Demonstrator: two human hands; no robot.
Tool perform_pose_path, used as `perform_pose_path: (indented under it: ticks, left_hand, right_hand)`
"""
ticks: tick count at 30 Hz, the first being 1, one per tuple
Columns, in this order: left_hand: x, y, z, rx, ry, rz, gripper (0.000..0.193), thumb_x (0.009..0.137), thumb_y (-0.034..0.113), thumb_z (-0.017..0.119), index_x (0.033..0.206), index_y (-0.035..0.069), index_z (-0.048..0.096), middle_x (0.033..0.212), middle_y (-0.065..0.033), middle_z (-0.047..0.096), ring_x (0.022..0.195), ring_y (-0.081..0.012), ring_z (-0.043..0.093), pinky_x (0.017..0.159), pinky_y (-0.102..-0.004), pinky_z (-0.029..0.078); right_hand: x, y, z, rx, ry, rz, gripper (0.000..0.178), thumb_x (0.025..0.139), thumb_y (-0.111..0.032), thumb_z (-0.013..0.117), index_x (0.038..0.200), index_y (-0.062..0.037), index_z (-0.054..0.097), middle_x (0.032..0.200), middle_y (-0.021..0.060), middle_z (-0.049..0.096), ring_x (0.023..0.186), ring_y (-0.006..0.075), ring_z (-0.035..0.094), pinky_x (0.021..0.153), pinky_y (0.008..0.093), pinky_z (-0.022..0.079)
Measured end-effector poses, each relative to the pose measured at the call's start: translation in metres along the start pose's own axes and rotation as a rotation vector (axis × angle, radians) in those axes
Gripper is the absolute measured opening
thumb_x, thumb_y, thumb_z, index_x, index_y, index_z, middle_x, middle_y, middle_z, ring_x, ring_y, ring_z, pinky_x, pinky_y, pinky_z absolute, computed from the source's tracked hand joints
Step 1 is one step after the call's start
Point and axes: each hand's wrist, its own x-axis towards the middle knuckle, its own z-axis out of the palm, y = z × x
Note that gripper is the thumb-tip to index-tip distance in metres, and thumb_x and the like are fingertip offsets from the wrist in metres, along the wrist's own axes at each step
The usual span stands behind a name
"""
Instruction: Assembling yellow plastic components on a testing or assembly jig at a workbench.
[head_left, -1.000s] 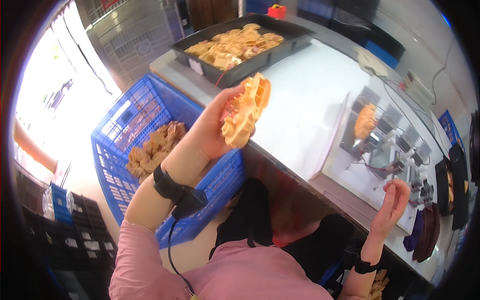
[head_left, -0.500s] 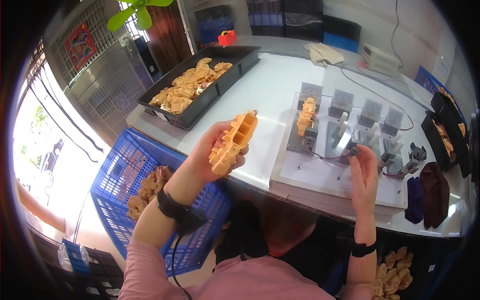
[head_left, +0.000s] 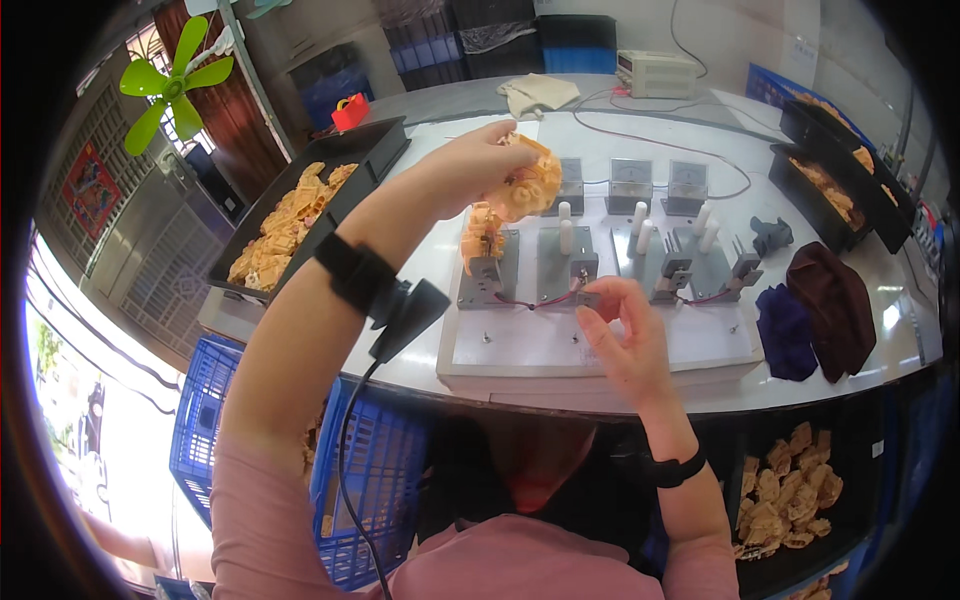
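Note:
My left hand is stretched out over the test board, its fingers wrapped around an orange-yellow moulded plastic housing. The housing hangs above the board's left stations and partly hides a meter behind. A similar housing sits on the leftmost station. Lower down, my right hand pinches a small grey block with thumb and finger at the front of the second station. White pegs stand on that station's metal plate. Red and dark wires run along the front of the stations.
Panel meters line the back of the white board. A black tray of housings is at the left, with more black bins at the right. Dark cloths lie beside the board. A blue crate stands below the table.
My left hand has carried the housing up, forward and to the right, over the board. My right hand stays at the second station's front. The view has swung to the right.

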Motion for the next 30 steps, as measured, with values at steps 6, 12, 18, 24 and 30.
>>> perform_pose_path:
  ticks: [6,12,18,24,30]
  left_hand:
    - [0.045,-0.01,0.026,0.575,-0.013,-0.052,0.084,0.084,0.049,0.064,0.141,-0.009,0.044,0.124,-0.0291,0.059,0.114,-0.0333,0.062,0.093,-0.0386,0.052]
    - [0.044,0.002,0.057,0.734,-0.014,-0.095,0.089,0.084,0.061,0.06,0.135,-0.011,0.049,0.133,-0.0308,0.052,0.104,-0.0363,0.066,0.082,-0.0412,0.057]
    - [0.049,-0.015,0.08,0.775,-0.124,-0.136,0.098,0.088,0.07,0.052,0.149,-0.004,0.032,0.146,-0.0328,0.036,0.109,-0.0382,0.062,0.079,-0.0415,0.058]
    - [-0.026,-0.007,0.022,0.603,-0.133,0.156,0.088,0.092,0.063,0.056,0.154,0.005,0.032,0.143,-0.0287,0.044,0.11,-0.0319,0.063,0.086,-0.0361,0.055]
    - [-0.219,-0.073,-0.09,0.313,0.161,-0.017,0.062,0.099,0.052,0.053,0.142,0.008,0.052,0.122,-0.0124,0.064,0.097,-0.016,0.067,0.081,-0.0276,0.053]
  right_hand:
    - [0.0,-0.006,-0.001,0.047,-0.007,0.066,0.032,0.087,-0.015,0.075,0.114,-0.0034,0.062,0.095,0.0046,0.063,0.08,0.0128,0.059,0.075,0.0272,0.049]
    - [0.001,-0.007,-0.004,0.02,-0.025,0.004,0.034,0.085,-0.014,0.075,0.115,-0.0025,0.062,0.097,0.0069,0.063,0.079,0.0144,0.06,0.074,0.0275,0.05]
    - [-0.005,-0.009,0.001,-0.007,-0.045,-0.011,0.034,0.085,-0.011,0.075,0.115,-0.0022,0.062,0.097,0.0061,0.064,0.078,0.0138,0.059,0.073,0.028,0.049]
    - [-0.005,0.009,0.007,0.032,0.099,0.034,0.035,0.09,-0.008,0.069,0.123,-0.0031,0.057,0.103,0.0042,0.061,0.087,0.0118,0.058,0.081,0.0267,0.048]
    - [-0.003,0.016,-0.011,-0.127,0.179,0.088,0.033,0.099,-0.012,0.06,0.13,-0.0031,0.054,0.116,0.0029,0.057,0.103,0.0102,0.054,0.094,0.0253,0.042]
